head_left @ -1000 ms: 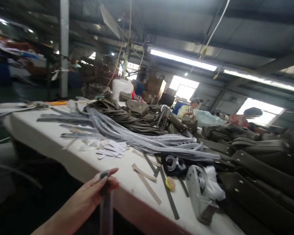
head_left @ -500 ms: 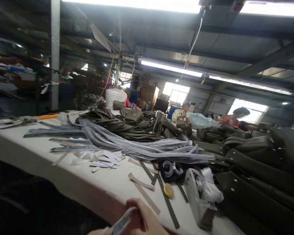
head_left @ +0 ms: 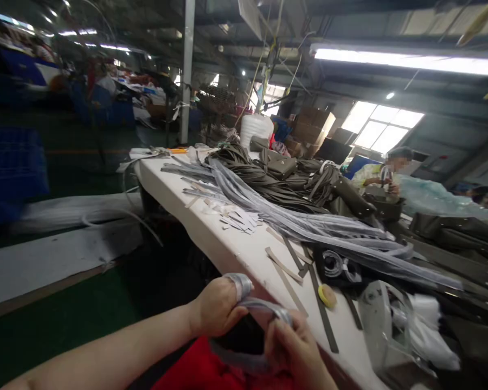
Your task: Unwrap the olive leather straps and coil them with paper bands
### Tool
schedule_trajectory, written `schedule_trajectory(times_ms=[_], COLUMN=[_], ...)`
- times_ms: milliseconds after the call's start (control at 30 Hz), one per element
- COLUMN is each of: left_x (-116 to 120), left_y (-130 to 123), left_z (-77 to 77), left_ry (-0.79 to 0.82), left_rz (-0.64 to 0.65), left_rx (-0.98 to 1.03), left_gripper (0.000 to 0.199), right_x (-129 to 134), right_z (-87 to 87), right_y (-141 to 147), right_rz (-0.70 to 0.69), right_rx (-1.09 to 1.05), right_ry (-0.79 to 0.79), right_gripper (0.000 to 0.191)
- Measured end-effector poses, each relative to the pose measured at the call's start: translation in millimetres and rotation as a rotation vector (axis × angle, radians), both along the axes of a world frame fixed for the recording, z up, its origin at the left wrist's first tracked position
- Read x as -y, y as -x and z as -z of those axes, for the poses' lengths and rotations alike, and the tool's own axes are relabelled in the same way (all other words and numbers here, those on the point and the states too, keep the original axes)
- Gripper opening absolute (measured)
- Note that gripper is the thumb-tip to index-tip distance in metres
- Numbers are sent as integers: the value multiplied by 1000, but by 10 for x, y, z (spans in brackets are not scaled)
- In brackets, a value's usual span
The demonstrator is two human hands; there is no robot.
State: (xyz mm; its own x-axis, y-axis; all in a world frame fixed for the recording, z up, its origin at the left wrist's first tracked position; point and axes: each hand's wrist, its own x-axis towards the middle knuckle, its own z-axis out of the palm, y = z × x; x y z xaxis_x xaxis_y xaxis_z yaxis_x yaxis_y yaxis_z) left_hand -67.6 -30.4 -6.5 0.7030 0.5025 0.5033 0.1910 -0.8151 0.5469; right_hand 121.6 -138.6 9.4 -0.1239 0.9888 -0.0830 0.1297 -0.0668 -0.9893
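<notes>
In front of my lap, my left hand (head_left: 216, 307) is closed round a grey strap (head_left: 264, 304) that looks wrapped in clear plastic. Part of it is wound over the fingers. My right hand (head_left: 295, 344) pinches the same strap a little further right, and a loop of it hangs below between the hands. Both hands are just off the table's front edge. On the white-covered table (head_left: 264, 265) beyond them lie loose strips (head_left: 284, 284), a yellow tape roll (head_left: 327, 296) and a tape dispenser (head_left: 384, 319).
A long bundle of plastic-wrapped straps (head_left: 309, 233) crosses the table, with dark straps (head_left: 264, 181) behind. White paper slips (head_left: 244, 221) lie at its left. Dark olive bags (head_left: 451, 230) are heaped at right. Across the table sits a person (head_left: 374, 173). A blue crate (head_left: 14, 173) stands left.
My view has swung left and down, so table things appear further right. Both hands now show on the strap; before, one hand and a bit of another showed at the bottom edge.
</notes>
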Motion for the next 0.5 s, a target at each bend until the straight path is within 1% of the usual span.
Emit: schedule_trajectory(times_ms=[33, 67, 100, 133, 167, 200, 233, 267, 300, 333, 367, 400, 433, 467, 500], left_x=[36, 72, 107, 142, 178, 219, 265, 317, 371, 424, 468, 498, 508, 497, 463], left_y=[-20, -46, -73, -100, -123, -141, -153, -158, -157, -148, -133, -114, -91, -66, -42], left_z=[18, 17, 2, -25, -62, -106, -158, -217, -282, -347, -410, -463, -500, -519, -517], left_ry=[39, 117, 231, 376, 546, 728, 907, 1063, 1180, 1247, 1258, 1213, 1118, 985, 841], left_rz=[16, 10, -6, -14, 1, 53, 131, 226, 320, 389, 413, 379, 298, 190, 82], left_rx=[-68, -104, -104, -76, -29, 26, 82, 138, 195, 255, 323, 397, 472, 542, 600], left_gripper=[67, 67, 69, 70, 71, 72, 73, 74, 74, 74, 73, 70, 66, 61, 58], right_x=[-64, -121, -165, -193, -206, -210, -209, -206, -204, -202, -196, -181, -154, -114, -60], right_z=[-59, -108, -144, -163, -162, -142, -106, -60, -7, 50, 107, 164, 220, 274, 324], right_y=[-99, -171, -213, -226, -213, -177, -125, -58, 21, 110, 209, 311, 410, 497, 559], right_rz=[111, 232, 324, 373, 374, 336, 276, 214, 165, 128, 99, 58, 0, -66, -135], right_rx=[82, 193, 296, 379, 429, 449, 448, 436, 418, 396, 374, 352, 328, 303, 268], right_ry=[-78, -168, -259, -338, -391, -414, -406, -370, -320, -269, -228, -193, -159, -120, -72], right_gripper=[57, 44, 30, 25, 35, 48, 55, 57, 56, 50, 43, 34, 27, 26, 30])
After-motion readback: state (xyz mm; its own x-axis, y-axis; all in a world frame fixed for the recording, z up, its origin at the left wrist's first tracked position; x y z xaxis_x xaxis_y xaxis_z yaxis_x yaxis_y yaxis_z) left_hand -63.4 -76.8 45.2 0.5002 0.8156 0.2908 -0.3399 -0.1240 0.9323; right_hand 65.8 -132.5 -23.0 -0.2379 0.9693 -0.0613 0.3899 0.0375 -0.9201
